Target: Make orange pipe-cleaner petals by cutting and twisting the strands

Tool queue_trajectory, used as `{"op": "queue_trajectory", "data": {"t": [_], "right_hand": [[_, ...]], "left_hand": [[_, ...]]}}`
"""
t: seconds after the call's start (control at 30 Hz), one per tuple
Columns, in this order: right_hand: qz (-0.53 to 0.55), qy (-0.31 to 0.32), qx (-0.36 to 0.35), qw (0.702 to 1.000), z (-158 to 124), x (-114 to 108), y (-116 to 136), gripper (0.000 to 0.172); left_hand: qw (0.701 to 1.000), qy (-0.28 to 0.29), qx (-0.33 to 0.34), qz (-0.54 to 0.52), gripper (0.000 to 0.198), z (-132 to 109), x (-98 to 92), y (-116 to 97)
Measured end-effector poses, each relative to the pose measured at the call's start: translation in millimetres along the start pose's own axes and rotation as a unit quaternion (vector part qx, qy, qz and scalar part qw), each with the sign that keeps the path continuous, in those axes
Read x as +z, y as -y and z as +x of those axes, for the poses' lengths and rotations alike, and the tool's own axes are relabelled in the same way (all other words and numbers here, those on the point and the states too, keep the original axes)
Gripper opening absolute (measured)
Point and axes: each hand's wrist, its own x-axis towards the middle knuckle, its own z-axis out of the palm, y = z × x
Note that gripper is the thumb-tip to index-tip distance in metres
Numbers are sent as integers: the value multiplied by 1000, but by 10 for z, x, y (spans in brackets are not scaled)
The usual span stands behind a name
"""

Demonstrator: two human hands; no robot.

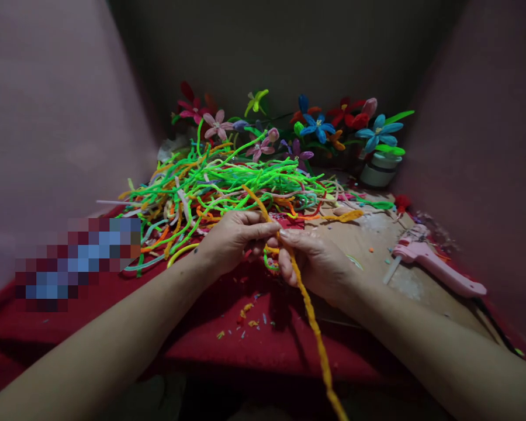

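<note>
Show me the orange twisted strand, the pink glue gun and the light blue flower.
Orange twisted strand [307, 301], head view: its middle stretch.
Pink glue gun [440, 271], head view: upper part of its handle.
Light blue flower [379, 132], head view: its center.

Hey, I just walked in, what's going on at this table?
A person is pinching a fuzzy orange strand between the left hand and the right hand; its long, twisted-looking end hangs down toward the camera. Beyond the hands lies a tangled heap of strands, many of them bright green, with fuzzy flowers at the back. A pink glue gun lies off to the right, in neither hand, and small scraps dot the red cloth.
</note>
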Motion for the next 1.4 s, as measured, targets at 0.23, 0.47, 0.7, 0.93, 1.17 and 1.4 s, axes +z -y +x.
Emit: {"op": "queue_trajectory", "data": {"t": [0.23, 0.47, 0.7, 0.93, 1.17, 1.4], "right_hand": [[-23, -22, -13, 999, -6, -1, -3, 15], [-41, -67, -15, 997, 4, -11, -7, 14], [-45, -95, -21, 994, -2, 5, 23, 12], [-38, -82, -25, 996, -4, 0, 15, 10], [-57, -90, -26, 994, -3, -13, 22, 12], [-49, -91, -10, 995, -6, 3, 33, 13]], "left_hand": [[998, -44, -5, -34, 26, 19, 15, 5], [999, -23, -5, -27, 27, 20, 69, 51], [999, -37, -6, 25, 32, -10, 53, 52], [992, 32, -79, -93, 25, 1, 26, 13], [992, 64, -83, -66, 21, -2, -86, -13], [997, 16, -50, -52, 19, -60, -24, -45]]}}
